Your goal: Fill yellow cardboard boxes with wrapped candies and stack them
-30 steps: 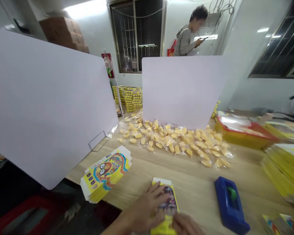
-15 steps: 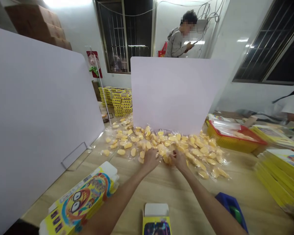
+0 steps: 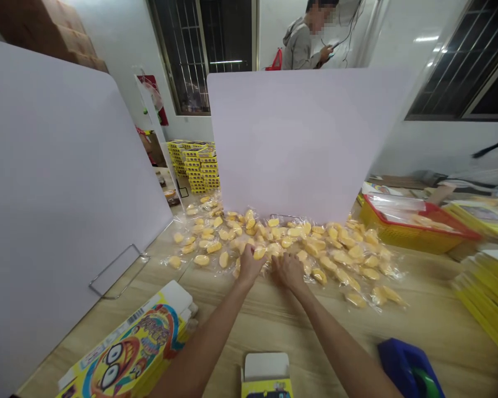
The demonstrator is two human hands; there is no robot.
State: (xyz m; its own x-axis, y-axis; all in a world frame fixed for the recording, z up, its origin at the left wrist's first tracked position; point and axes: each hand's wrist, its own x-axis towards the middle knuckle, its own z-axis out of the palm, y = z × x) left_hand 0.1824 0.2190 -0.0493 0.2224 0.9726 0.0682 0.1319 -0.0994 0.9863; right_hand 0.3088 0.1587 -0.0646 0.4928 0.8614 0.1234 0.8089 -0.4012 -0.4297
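So both hands were down at the front edge of the pile, the left hand [image 3: 250,266] and right hand [image 3: 288,272] side by side and just apart, fingers curled over the packets. Neither hand was flat open, but from this view I couldn't tell whether either one was actually gripping anything or just pressing down. The pile itself was a big loose spread of yellow snack packets [image 3: 202,260] in clear wrappers, sprawled across the tabletop [image 3: 423,298] right up against the foot of a white divider board [image 3: 307,138].

Another white divider board [image 3: 53,166] stood off to the left, with a wire stand [image 3: 118,271] at its base. Just below the left forearm lay a flat printed box [image 3: 126,348] with a big cartoon face on it, and a small open box [image 3: 266,373] with a white flap sat at the near edge of the view. Over on the right were a blue tape dispenser [image 3: 406,370] with something green in it, a red and yellow basket [image 3: 415,226] holding more packets, and a stack of flat yellow boxes [image 3: 489,298]. Further back, past the boards, there were piles of yellow boxes [image 3: 193,166] — and a person in a gray hoodie [image 3: 301,47] stood looking down at a phone.
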